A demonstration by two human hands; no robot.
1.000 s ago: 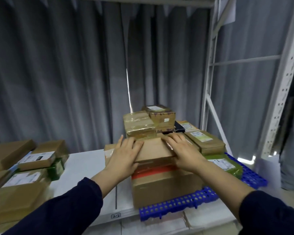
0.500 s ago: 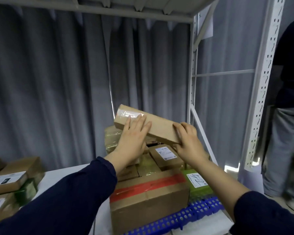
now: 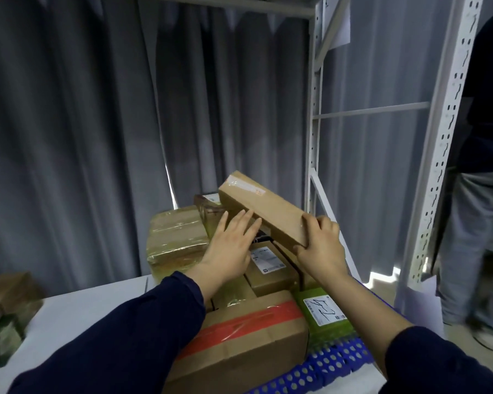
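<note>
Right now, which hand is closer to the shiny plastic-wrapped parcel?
Left. The left hand is open, just right of the plastic-wrapped parcel; the right hand is farther right, gripping the long cardboard box by its near end.

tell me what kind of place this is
Probably a parcel storeroom or sorting area: labelled cardboard parcels piled up, a perforated metal racking upright, a blue plastic pallet beneath, and a long cardboard box gripped by the right hand.
</note>
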